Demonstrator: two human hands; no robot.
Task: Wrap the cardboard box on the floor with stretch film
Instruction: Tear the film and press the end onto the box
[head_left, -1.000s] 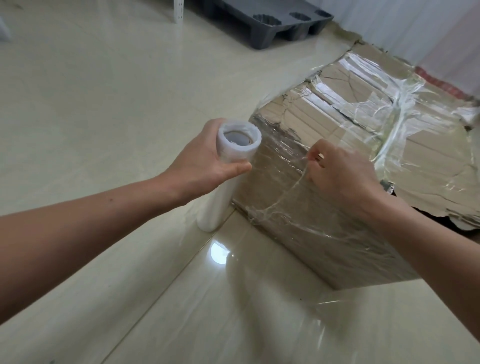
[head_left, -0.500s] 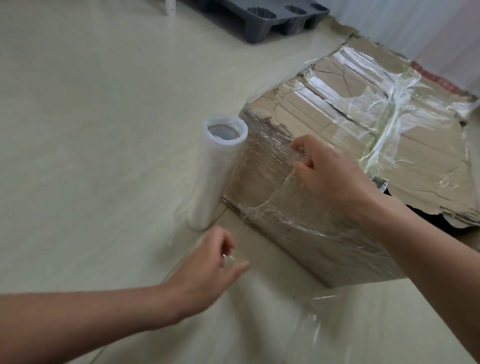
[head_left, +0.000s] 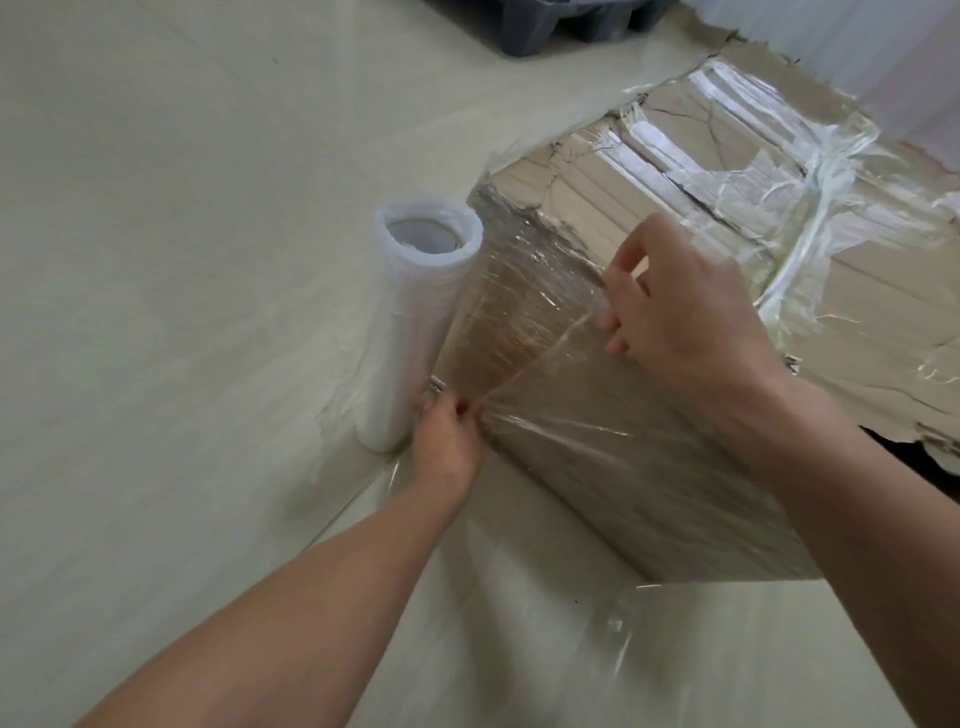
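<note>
A worn cardboard box (head_left: 649, 493) lies on the floor, its top and near side covered in clear stretch film (head_left: 540, 312). The white film roll (head_left: 415, 322) stands upright on the floor against the box's left corner. My left hand (head_left: 447, 441) pinches the film's lower edge at the bottom of that corner, just right of the roll's base. My right hand (head_left: 675, 306) grips the film at the box's upper edge. A taut crease of film runs between the two hands.
Pale glossy floor tiles (head_left: 182, 260) surround the box. A dark grey plastic pallet (head_left: 571, 26) sits at the back. A loose sheet of film (head_left: 613, 639) lies on the floor in front of the box. A white curtain (head_left: 883, 47) hangs at the back right.
My left hand let go of the top of the roll, dropped low and moved in to pinch the film at the box's bottom corner. The roll now stands by itself.
</note>
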